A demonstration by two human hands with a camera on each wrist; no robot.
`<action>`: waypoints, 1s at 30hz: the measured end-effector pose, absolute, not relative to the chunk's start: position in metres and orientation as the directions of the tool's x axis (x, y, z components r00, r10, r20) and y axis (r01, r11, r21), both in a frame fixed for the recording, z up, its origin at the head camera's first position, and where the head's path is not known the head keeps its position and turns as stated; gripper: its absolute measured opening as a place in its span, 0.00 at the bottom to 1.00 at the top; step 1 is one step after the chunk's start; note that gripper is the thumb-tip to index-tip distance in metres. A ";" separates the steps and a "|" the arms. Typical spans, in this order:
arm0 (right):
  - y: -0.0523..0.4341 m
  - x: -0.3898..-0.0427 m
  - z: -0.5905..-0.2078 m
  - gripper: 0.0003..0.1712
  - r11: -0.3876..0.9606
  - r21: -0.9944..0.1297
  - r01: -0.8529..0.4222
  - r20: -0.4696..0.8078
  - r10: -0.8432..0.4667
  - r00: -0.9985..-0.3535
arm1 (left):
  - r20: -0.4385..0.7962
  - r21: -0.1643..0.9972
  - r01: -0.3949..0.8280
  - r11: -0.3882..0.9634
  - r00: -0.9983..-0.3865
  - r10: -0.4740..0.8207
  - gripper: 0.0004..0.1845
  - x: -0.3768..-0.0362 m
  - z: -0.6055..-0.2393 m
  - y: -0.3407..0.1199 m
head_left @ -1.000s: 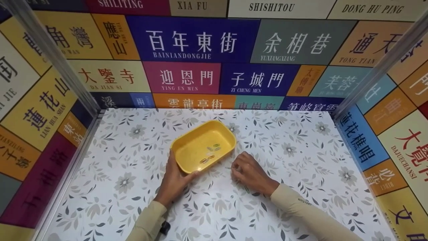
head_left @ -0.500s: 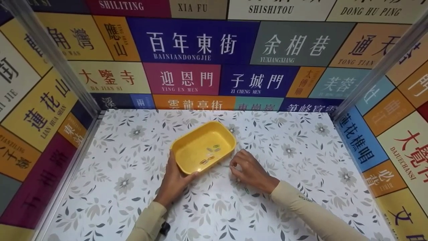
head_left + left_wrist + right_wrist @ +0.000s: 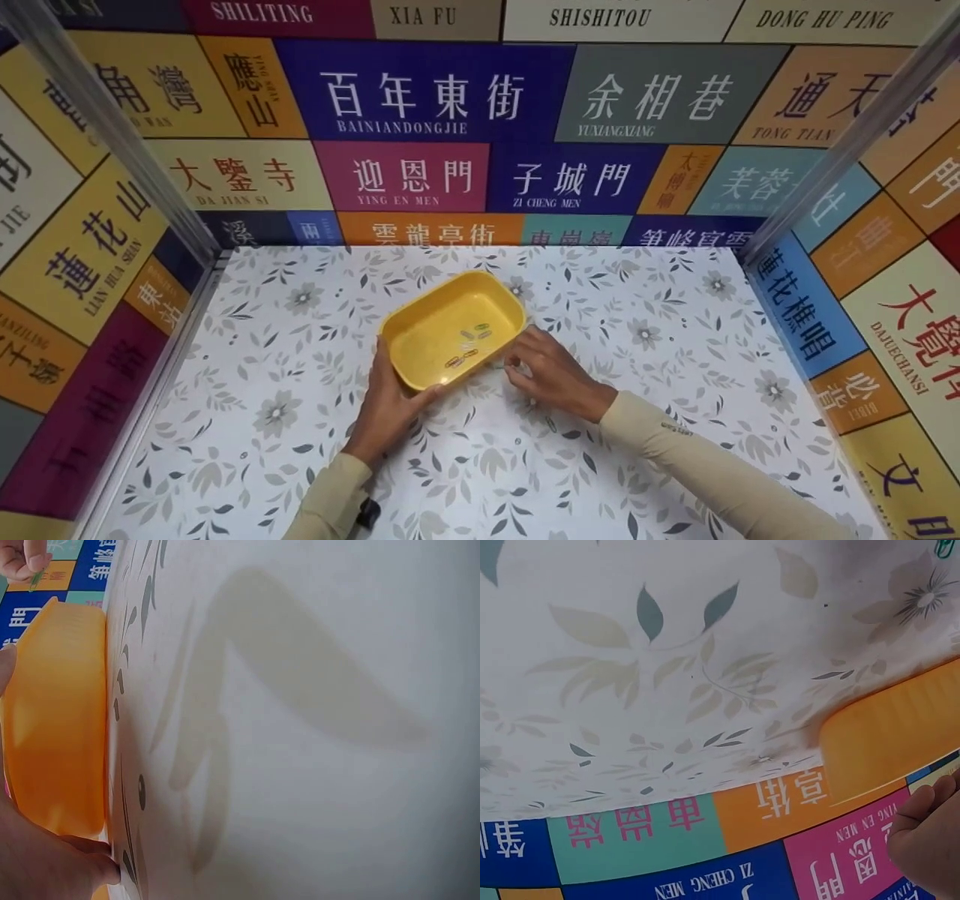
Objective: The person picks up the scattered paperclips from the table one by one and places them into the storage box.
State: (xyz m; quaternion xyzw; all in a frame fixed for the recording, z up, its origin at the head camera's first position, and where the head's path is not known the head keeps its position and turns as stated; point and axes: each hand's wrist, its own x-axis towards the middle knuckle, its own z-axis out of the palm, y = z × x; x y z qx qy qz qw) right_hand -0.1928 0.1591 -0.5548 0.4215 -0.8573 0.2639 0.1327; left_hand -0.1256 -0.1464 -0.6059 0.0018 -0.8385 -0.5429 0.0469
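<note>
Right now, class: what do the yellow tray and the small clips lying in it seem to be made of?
The yellow tray looks like moulded plastic: one even colour, rounded corners, a smooth matt finish with a soft sheen. The clips look like bent wire in several colours, probably coated metal, though they are too small to be sure. The left hand holds the tray's near corner.

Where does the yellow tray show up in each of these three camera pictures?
Head view: the yellow tray sits mid-table, the left hand holding its near corner.
Left wrist view: the tray fills the left edge, seen side-on.
Right wrist view: only an orange-yellow stretch of its wall shows at right.
Shared landmark: the floral table cover, visible in all three.
</note>
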 end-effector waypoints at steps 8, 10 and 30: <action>0.155 -0.197 -0.547 0.06 0.513 -0.383 -0.768 0.374 -0.674 -0.637 | 0.046 0.908 0.016 0.418 -0.997 -0.062 0.74 -0.125 -0.606 -0.146; 0.154 -0.198 -0.545 0.06 0.521 -0.388 -0.761 0.361 -0.673 -0.645 | 0.044 0.909 0.014 0.417 -0.997 -0.063 0.74 -0.125 -0.605 -0.146; 0.142 -0.212 -0.538 0.03 0.500 -0.288 -0.817 0.415 -0.704 -0.577 | 0.055 0.906 0.025 0.422 -0.997 -0.060 0.75 -0.125 -0.604 -0.147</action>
